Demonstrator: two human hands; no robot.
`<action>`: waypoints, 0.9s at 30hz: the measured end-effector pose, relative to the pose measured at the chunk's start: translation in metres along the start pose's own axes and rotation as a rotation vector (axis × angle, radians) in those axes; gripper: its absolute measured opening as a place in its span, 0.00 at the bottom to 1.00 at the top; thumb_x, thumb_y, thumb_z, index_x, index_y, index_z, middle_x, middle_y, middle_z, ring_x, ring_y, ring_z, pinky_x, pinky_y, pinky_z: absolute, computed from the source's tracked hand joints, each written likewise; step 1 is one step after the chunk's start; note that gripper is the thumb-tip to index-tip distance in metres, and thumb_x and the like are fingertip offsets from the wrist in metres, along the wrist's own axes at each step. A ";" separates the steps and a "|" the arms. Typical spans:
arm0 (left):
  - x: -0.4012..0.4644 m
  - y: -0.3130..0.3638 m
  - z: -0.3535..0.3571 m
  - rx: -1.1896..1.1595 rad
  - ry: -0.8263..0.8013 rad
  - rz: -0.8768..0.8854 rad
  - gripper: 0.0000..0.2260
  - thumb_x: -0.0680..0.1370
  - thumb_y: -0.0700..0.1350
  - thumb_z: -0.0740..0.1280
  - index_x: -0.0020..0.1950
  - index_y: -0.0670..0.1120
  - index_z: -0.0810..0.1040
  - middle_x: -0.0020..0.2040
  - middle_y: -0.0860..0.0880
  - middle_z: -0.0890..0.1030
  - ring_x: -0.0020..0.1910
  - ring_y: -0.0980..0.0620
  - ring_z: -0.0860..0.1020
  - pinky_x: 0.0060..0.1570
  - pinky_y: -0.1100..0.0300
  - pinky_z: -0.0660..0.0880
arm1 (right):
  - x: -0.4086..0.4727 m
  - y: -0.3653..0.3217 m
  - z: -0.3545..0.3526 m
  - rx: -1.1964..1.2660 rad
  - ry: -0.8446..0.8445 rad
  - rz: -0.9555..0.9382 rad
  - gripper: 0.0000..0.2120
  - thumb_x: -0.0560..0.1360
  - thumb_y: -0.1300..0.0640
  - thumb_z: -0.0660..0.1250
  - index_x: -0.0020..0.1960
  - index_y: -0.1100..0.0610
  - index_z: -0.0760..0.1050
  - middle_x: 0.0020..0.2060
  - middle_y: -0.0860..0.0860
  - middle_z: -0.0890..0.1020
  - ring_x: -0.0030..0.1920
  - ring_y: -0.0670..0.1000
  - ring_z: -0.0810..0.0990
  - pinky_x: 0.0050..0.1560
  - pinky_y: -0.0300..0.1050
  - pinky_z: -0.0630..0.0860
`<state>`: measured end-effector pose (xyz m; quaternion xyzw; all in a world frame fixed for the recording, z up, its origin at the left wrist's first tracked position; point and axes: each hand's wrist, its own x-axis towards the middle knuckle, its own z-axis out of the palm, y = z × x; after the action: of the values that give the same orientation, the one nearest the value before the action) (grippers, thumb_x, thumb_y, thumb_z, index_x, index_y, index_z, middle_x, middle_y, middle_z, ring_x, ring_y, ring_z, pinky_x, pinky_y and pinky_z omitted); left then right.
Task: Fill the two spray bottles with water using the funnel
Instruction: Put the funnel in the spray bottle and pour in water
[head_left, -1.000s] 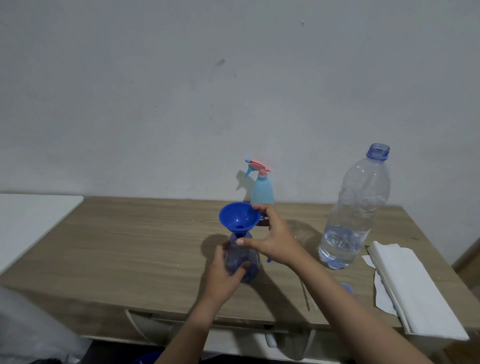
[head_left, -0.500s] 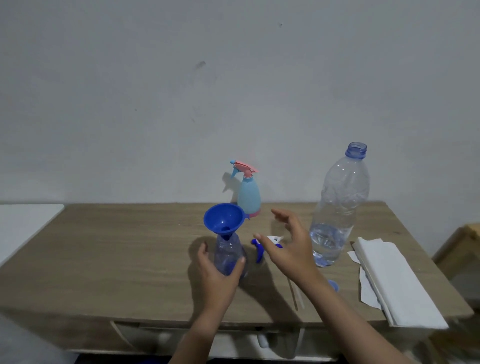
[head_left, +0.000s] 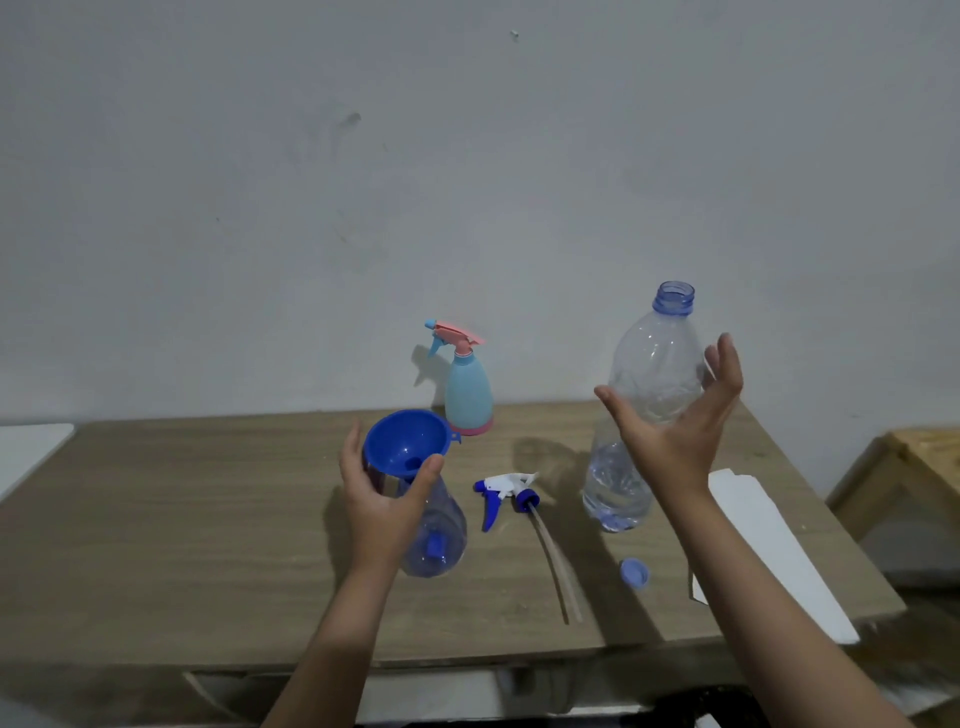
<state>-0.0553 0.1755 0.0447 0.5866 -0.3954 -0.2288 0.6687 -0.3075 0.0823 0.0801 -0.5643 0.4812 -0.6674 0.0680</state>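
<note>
**Funnel seated, water bottle about to be taken**

Clear spray bottle (head_left: 436, 525) upright near the middle of the worktop (head_left: 182, 519), uncapped, with the blue funnel (head_left: 405, 441) set in its neck. Left hand (head_left: 382, 499) wrapped around the neck just under the funnel, grip closed on the clear spray bottle, apparently to keep both steady for pouring. Hard to tell through the fingers how deep the spout sits.

Just to the right, lying flat on the worktop: the blue-and-white trigger head (head_left: 501, 493) with its dip tube (head_left: 553, 566) trailing toward the near edge, set aside so the neck stays open. Farther back, close to the wall, the second spray bottle (head_left: 467, 389), pale blue with a pink trigger, head still on, probably waiting its turn.

To the right, the large water bottle (head_left: 644, 405), upright, uncapped, holding only a little water at the bottom. Right hand (head_left: 675, 415) spread wide around its middle, grip open, not yet clearly touching. Small blue cap (head_left: 635, 573) on the worktop nearer the front edge; white folded paper (head_left: 769, 540) along the right side, likely kept for spills.
</note>
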 end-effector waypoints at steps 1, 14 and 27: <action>0.001 -0.001 0.000 -0.010 -0.009 0.004 0.39 0.63 0.52 0.80 0.70 0.52 0.65 0.59 0.58 0.78 0.60 0.55 0.77 0.61 0.53 0.75 | 0.004 0.002 0.002 0.013 -0.033 -0.012 0.53 0.60 0.44 0.79 0.74 0.54 0.51 0.69 0.46 0.58 0.68 0.48 0.66 0.67 0.35 0.65; 0.000 0.002 -0.001 0.054 -0.028 0.003 0.35 0.66 0.52 0.76 0.70 0.54 0.65 0.56 0.61 0.78 0.59 0.53 0.78 0.60 0.48 0.76 | 0.023 -0.004 0.006 0.039 -0.203 -0.262 0.50 0.62 0.47 0.78 0.74 0.40 0.51 0.60 0.58 0.70 0.45 0.56 0.79 0.43 0.44 0.79; 0.004 0.005 -0.008 0.128 -0.153 0.002 0.31 0.73 0.45 0.71 0.72 0.51 0.59 0.62 0.48 0.75 0.59 0.48 0.77 0.52 0.67 0.73 | 0.028 -0.072 0.007 0.054 -0.799 -0.356 0.44 0.63 0.37 0.74 0.73 0.38 0.57 0.53 0.46 0.74 0.33 0.49 0.77 0.39 0.29 0.71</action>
<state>-0.0475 0.1783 0.0510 0.6086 -0.4596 -0.2464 0.5980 -0.2792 0.0990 0.1504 -0.8503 0.2945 -0.4104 0.1475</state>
